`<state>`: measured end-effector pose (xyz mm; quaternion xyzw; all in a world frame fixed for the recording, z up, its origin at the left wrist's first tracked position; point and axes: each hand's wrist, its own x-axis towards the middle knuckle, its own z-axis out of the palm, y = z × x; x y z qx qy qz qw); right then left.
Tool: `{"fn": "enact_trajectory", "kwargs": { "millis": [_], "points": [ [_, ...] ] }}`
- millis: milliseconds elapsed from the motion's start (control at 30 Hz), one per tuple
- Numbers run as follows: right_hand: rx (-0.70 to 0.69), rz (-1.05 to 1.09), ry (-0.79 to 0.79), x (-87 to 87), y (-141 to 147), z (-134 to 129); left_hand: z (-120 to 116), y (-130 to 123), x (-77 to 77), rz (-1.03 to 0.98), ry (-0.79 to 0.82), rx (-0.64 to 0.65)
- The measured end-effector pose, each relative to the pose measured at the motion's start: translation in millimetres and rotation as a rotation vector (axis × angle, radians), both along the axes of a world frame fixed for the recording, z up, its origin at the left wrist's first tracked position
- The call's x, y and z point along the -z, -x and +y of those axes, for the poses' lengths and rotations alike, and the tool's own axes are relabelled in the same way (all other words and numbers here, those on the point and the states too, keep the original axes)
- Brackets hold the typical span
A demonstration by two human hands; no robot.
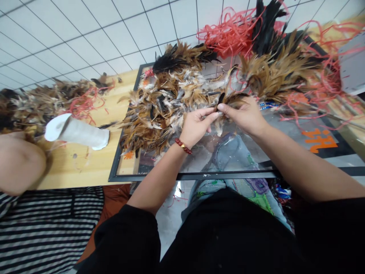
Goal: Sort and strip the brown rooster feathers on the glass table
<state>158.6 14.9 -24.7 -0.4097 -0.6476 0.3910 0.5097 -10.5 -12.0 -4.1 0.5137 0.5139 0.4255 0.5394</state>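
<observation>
My left hand [196, 123], with a dark red bead bracelet [183, 146] at its wrist, meets my right hand [246, 116] above a black-framed glass panel [194, 163]. Between their fingertips a small dark feather [220, 99] stands up, pinched by both hands. Brown feathers also show beside my right fingers; whether they are held I cannot tell. A loose heap of brown, white and black feathers [154, 129] lies left of my hands on the panel. Behind my right hand rests a bunch of long golden-brown feathers [270, 72].
Tangled pink plastic strips [230, 32] lie at the back and right. A white roll [80, 131] rests on the wooden table [76, 167] to the left, near more feathers [54, 95]. Another person's arm [21, 163] reaches in at the left edge. A tiled wall [85, 34] stands behind.
</observation>
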Motion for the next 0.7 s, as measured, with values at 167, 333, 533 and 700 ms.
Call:
{"fn": "enact_trajectory", "kwargs": {
  "millis": [167,333,533,700],
  "points": [
    [-0.057,0.021,0.046,-4.4,4,-4,-1,-1,-1.4,-0.009,0.056,0.085],
    [-0.020,0.064,0.049,-2.1,2,-2,4,5,-9.2,-0.342,0.273,0.049],
    [-0.087,-0.012,0.094,-1.6,6,-5,5,5,-11.9,-0.458,0.320,-0.008],
    [-0.071,0.018,0.105,-2.9,10,-8,4,3,-10.6,-0.450,0.331,-0.008]
  ]
}}
